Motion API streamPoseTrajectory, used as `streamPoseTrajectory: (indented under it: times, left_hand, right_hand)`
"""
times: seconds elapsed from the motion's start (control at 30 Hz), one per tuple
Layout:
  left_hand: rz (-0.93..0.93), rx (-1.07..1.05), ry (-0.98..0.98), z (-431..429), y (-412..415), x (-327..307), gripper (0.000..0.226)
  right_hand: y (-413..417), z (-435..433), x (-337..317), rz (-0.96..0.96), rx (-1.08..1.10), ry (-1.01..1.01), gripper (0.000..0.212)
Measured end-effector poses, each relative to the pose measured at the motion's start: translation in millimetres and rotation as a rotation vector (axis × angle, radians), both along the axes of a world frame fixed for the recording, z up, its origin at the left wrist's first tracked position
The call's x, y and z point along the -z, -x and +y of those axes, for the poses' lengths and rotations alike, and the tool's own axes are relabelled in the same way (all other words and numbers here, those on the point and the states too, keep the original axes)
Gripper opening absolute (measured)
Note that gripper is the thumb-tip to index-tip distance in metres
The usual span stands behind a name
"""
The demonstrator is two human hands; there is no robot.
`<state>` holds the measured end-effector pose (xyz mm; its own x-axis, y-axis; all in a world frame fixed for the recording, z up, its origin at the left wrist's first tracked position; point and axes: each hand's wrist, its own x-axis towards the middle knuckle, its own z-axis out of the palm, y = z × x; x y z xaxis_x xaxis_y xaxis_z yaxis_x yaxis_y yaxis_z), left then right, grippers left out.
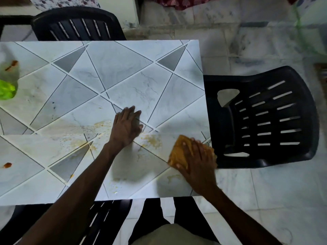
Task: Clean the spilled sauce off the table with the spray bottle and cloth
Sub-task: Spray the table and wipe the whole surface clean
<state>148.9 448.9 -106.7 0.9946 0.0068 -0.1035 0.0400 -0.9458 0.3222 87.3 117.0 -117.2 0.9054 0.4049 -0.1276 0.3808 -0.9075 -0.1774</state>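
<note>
The right hand lay spread flat on the orange cloth, pressing it to the surface near its right edge. The left hand rested flat with straight fingers, just beside yellowish sauce smears. A blurred green-topped bottle stood far left.

This looks like the eating corner of a modest home. A table covered in marble-look sheeting with a diamond pattern has 3 black slatted plastic seats drawn up to it: the far-edge chair, the right-edge chair and the near-edge chair. Orange-brown sauce smears mark the surface near its right edge. Below lies a worn, pale marble-tiled floor, with floral fabric and red patterned cloth hanging beyond the far edge.
</note>
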Motion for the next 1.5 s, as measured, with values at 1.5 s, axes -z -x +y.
streamPoseTrajectory:
  times: [1.5]
  left_hand:
    - [-0.011, -0.293, 0.048, 139.4, 154.5, 6.4, 0.085]
  right_hand:
    - [-72.3, 145.5, 9.1, -0.049, 0.046, 0.073, 0.082]
